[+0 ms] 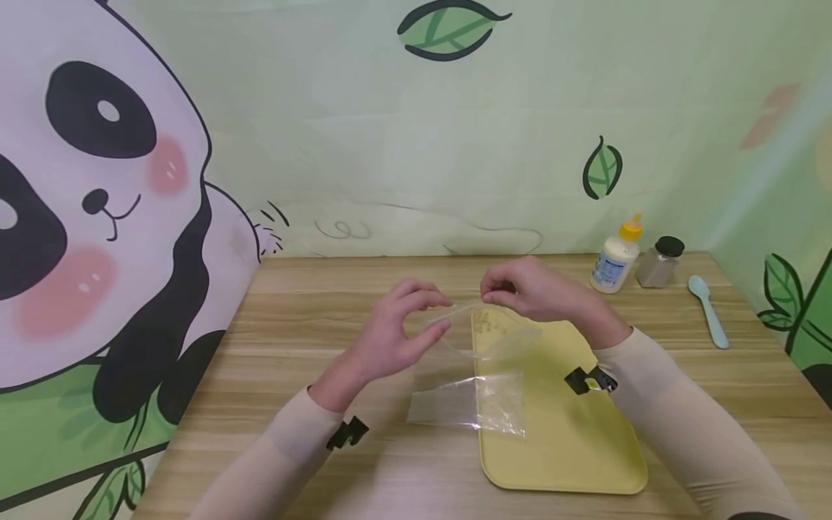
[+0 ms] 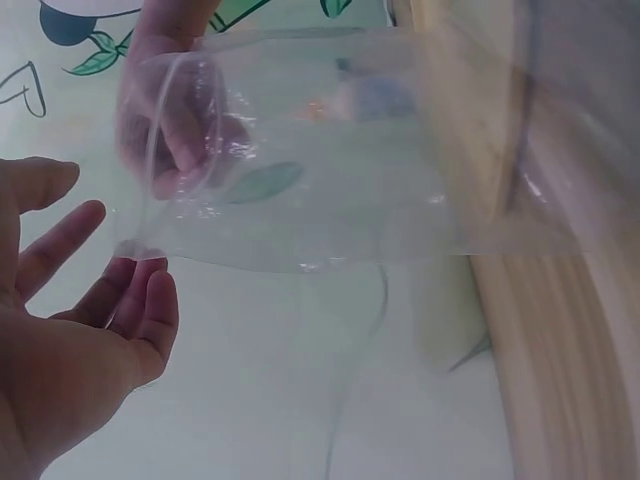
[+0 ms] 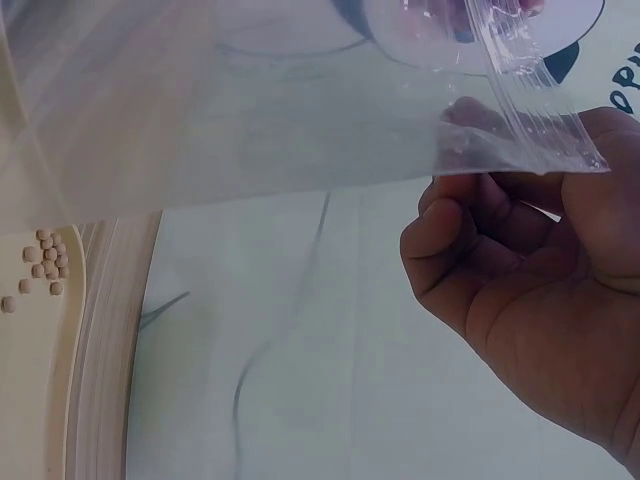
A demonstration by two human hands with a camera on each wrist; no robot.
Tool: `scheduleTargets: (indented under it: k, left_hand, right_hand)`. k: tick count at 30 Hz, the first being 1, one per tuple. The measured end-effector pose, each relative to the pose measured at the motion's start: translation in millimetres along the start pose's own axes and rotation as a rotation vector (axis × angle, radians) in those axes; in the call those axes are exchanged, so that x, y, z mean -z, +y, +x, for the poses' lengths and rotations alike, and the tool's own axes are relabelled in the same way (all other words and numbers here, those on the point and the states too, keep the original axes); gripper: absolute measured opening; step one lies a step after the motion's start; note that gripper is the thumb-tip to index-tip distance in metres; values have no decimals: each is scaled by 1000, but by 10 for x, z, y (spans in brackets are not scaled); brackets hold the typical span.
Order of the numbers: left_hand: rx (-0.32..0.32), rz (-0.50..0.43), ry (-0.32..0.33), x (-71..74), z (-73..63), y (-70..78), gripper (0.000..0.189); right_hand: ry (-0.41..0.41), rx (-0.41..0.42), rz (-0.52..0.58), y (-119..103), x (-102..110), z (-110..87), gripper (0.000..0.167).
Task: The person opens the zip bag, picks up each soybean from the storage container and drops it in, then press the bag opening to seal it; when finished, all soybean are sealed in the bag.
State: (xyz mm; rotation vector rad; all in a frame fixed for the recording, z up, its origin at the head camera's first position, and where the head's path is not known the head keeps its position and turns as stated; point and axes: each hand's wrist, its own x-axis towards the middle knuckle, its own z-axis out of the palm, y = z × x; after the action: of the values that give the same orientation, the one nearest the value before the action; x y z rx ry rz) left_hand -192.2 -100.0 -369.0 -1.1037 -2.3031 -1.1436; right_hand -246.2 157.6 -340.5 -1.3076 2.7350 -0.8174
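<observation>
A wood-grain table [image 1: 292, 310] meets a pale green wall [image 1: 325, 108] painted with a large panda [image 1: 133, 209] at the left and leaves further right. Above the table, the person holds up a clear plastic bag [image 1: 445, 404], its mouth parted, seen over the left edge of a yellow tray [image 1: 559, 455]. The left hand [image 1: 393, 332] has thumb and fingers apart, fingertips touching the bag's rim; the right hand [image 1: 536, 290] pinches the opposite rim. Small beige pellets [image 3: 48, 265] lie in the tray's far left corner. Near the wall, a yellow-capped bottle [image 1: 614, 263] stands beside a black-lidded jar [image 1: 658, 266], with a light blue spoon [image 1: 710, 312] lying to the right
</observation>
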Motion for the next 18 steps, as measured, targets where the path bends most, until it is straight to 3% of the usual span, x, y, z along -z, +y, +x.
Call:
scheduleTargets:
  k: [9, 18]
  left_hand:
    - [83, -79, -61, -70, -45, -86, 15]
    - [143, -88, -46, -133, -72, -125, 12]
  right_hand:
    - [2, -4, 8, -8, 1, 4, 8]
    - [12, 9, 2, -1, -12, -1, 8]
